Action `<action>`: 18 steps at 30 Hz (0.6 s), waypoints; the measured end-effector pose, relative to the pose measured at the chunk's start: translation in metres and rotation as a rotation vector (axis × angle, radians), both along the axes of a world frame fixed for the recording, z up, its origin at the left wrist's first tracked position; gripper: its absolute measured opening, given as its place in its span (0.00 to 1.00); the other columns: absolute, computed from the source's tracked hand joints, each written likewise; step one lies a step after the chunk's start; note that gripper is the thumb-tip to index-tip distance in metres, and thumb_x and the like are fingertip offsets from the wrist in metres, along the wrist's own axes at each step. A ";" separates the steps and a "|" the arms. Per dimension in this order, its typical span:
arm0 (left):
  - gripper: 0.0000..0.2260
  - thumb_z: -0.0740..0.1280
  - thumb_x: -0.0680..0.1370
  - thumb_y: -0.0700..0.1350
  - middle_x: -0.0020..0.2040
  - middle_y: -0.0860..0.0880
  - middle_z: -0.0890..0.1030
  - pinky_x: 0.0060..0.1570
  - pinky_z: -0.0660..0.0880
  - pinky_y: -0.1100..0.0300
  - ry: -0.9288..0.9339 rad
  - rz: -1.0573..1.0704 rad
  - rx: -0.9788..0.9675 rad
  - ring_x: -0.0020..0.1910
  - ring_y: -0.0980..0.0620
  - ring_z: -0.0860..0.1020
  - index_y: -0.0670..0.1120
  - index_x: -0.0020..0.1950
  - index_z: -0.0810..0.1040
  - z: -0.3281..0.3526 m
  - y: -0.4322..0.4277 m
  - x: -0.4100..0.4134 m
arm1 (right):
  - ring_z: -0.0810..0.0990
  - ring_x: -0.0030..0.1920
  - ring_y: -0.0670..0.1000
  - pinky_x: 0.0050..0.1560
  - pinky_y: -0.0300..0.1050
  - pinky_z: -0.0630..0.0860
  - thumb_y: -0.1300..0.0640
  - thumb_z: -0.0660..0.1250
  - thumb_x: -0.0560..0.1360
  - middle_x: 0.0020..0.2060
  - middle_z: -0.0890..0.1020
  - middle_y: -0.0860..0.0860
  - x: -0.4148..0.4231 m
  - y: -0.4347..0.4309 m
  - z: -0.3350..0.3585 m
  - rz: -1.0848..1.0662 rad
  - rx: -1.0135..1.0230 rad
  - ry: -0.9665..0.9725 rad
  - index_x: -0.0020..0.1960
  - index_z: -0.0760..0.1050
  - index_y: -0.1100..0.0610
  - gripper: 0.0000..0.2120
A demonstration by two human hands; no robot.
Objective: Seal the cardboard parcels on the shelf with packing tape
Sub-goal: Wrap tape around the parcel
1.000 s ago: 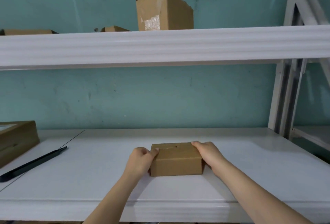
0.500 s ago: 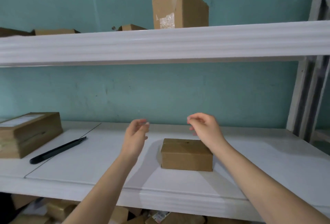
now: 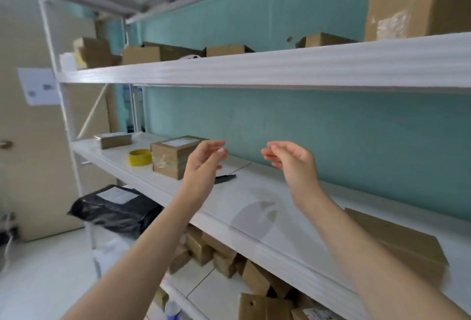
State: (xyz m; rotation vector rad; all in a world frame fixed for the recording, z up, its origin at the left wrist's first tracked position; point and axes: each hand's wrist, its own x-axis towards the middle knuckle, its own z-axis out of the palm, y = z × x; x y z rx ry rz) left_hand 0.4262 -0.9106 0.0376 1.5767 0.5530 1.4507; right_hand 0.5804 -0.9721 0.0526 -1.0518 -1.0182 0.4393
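Note:
Both hands hover empty above the white middle shelf (image 3: 254, 233). My left hand (image 3: 204, 164) has its fingers loosely spread, and my right hand (image 3: 293, 161) is half curled, holding nothing. The small brown parcel (image 3: 400, 240) I handled lies on the shelf at the lower right, partly behind my right forearm. Left of my left hand stands a taped parcel with a white label (image 3: 175, 159). A yellow tape roll (image 3: 139, 157) lies just beyond it, and a flat parcel (image 3: 113, 139) sits at the shelf's far left end. A black cutter (image 3: 225, 178) pokes out behind my left hand.
The upper shelf (image 3: 254, 67) carries several cardboard boxes, including a big open one (image 3: 418, 3) at the right. A black mailer bag (image 3: 114, 207) lies on a lower level at the left. Several small boxes (image 3: 216, 256) are heaped under the middle shelf. A door stands at the far left.
Both hands let go of the small parcel and rose from it. My view swung left, so the parcel now sits at the lower right and the tape roll has come into sight.

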 end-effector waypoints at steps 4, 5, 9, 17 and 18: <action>0.08 0.62 0.79 0.38 0.46 0.48 0.80 0.52 0.74 0.55 0.023 0.116 -0.006 0.48 0.51 0.78 0.50 0.49 0.77 -0.004 0.021 -0.063 | 0.80 0.38 0.45 0.38 0.28 0.73 0.63 0.62 0.76 0.38 0.83 0.52 -0.047 0.035 -0.002 0.129 -0.025 0.011 0.41 0.78 0.56 0.08; 0.08 0.62 0.79 0.39 0.45 0.49 0.80 0.52 0.74 0.55 0.022 0.143 -0.011 0.47 0.52 0.78 0.50 0.49 0.77 -0.006 0.026 -0.079 | 0.80 0.38 0.46 0.40 0.30 0.74 0.63 0.62 0.76 0.39 0.83 0.52 -0.060 0.045 -0.002 0.150 -0.033 0.008 0.41 0.78 0.56 0.09; 0.07 0.62 0.79 0.39 0.44 0.50 0.81 0.52 0.74 0.55 0.009 0.250 -0.040 0.45 0.53 0.78 0.48 0.49 0.77 -0.010 0.054 -0.143 | 0.81 0.43 0.49 0.49 0.41 0.76 0.60 0.62 0.77 0.41 0.84 0.52 -0.116 0.090 -0.008 0.231 -0.083 -0.026 0.43 0.79 0.55 0.08; 0.07 0.61 0.79 0.38 0.47 0.45 0.80 0.56 0.74 0.50 0.033 0.332 -0.057 0.50 0.47 0.78 0.42 0.54 0.77 -0.014 0.149 -0.267 | 0.81 0.46 0.51 0.48 0.40 0.74 0.61 0.63 0.76 0.42 0.84 0.54 -0.212 0.194 -0.008 0.297 -0.088 0.025 0.42 0.79 0.56 0.08; 0.07 0.61 0.79 0.38 0.47 0.45 0.80 0.56 0.74 0.49 0.037 0.336 -0.062 0.50 0.47 0.78 0.41 0.54 0.77 -0.014 0.162 -0.278 | 0.81 0.45 0.51 0.48 0.40 0.74 0.61 0.63 0.76 0.41 0.84 0.54 -0.220 0.206 -0.008 0.295 -0.081 0.034 0.42 0.79 0.56 0.08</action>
